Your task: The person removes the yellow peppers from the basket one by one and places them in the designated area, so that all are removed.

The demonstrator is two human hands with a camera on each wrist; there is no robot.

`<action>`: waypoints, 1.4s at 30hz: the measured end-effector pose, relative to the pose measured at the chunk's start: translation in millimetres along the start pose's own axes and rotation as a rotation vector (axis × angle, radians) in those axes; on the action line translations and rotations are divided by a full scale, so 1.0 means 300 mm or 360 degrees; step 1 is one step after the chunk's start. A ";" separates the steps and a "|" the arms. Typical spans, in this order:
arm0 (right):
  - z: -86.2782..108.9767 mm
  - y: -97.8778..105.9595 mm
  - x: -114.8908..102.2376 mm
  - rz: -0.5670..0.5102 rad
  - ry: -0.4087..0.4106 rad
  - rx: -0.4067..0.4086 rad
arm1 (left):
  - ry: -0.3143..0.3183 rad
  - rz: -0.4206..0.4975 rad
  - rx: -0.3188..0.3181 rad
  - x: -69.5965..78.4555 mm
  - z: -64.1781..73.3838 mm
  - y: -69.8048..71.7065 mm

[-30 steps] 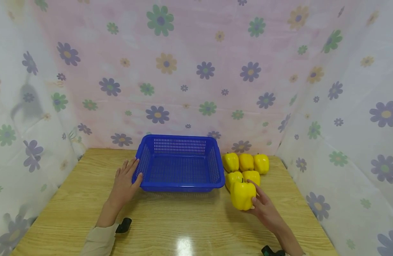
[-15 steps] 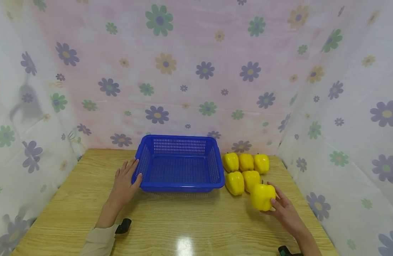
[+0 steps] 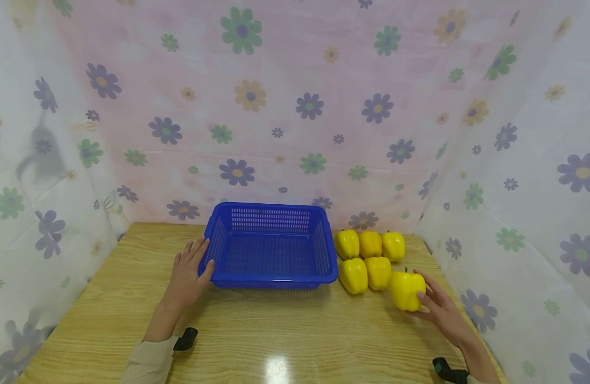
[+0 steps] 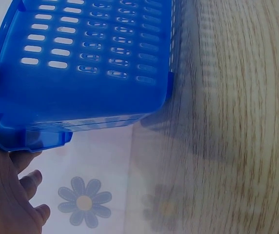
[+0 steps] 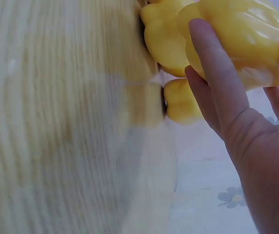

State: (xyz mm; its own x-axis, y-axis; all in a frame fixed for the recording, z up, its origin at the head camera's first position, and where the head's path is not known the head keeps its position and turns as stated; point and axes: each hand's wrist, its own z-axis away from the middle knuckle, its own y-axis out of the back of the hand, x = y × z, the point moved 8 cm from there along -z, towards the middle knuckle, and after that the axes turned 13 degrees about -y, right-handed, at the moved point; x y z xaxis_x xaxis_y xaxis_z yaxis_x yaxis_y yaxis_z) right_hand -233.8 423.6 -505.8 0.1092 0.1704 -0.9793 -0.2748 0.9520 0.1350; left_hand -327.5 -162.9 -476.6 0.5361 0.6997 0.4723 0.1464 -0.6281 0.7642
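My left hand rests against the left rim of a blue plastic basket, its fingers extended along the edge and its thumb near the front corner. In the left wrist view, the fingertips show beside the basket's rim. A yellow bell pepper is held between the thumb and fingers of my right hand, stem upward. The right wrist view shows fingers spread around this pepper, which appears raised off the tabletop. The basket's inside shows only its slotted floor.
Several other yellow bell peppers stand right of the basket: a back row with its middle pepper, and a front pair including one pepper. A wooden table lies beneath. Flowered cloth hangs behind and at both sides.
My right hand has carried the pepper rightward, from in front of the front pair to their right side. The left hand and the basket have stayed in place.
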 end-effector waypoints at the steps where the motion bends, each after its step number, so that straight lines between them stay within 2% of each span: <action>1: -0.004 0.007 0.000 0.0010 -0.0007 0.0002 | 0.0001 0.0000 0.0001 -0.001 0.000 0.000; 4: -0.018 0.025 -0.001 0.0043 -0.0015 0.0007 | 0.0000 0.0002 0.0004 -0.002 0.000 0.001; 9: -0.042 0.063 -0.003 0.0127 -0.0040 0.0087 | -0.0002 0.0009 0.0005 -0.001 0.000 0.001; 18: -0.090 0.119 0.023 0.0222 -0.0250 0.0242 | -0.0018 0.0007 0.0032 -0.002 -0.002 0.001; 26: -0.124 0.118 0.025 0.0176 -0.0287 0.0155 | -0.0013 0.0007 0.0031 -0.007 -0.002 -0.003; 29: -0.136 0.124 0.035 0.0176 -0.0320 0.0165 | -0.0004 0.0002 0.0022 -0.009 -0.002 -0.004; 36: -0.158 0.138 0.040 0.0248 -0.0422 0.0111 | -0.0004 -0.0003 0.0019 -0.013 -0.002 -0.010; 42: -0.169 0.142 0.034 0.0314 -0.0520 0.0126 | -0.0003 0.0006 0.0023 -0.018 -0.001 -0.012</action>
State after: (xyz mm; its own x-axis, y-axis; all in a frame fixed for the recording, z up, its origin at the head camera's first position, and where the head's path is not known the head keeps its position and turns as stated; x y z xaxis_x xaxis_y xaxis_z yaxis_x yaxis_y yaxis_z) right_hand -292.9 453.0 -517.8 0.3638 0.4119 -0.8355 -0.2475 0.9074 0.3396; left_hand -331.3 -164.3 -481.9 0.5384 0.6967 0.4741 0.1564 -0.6354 0.7561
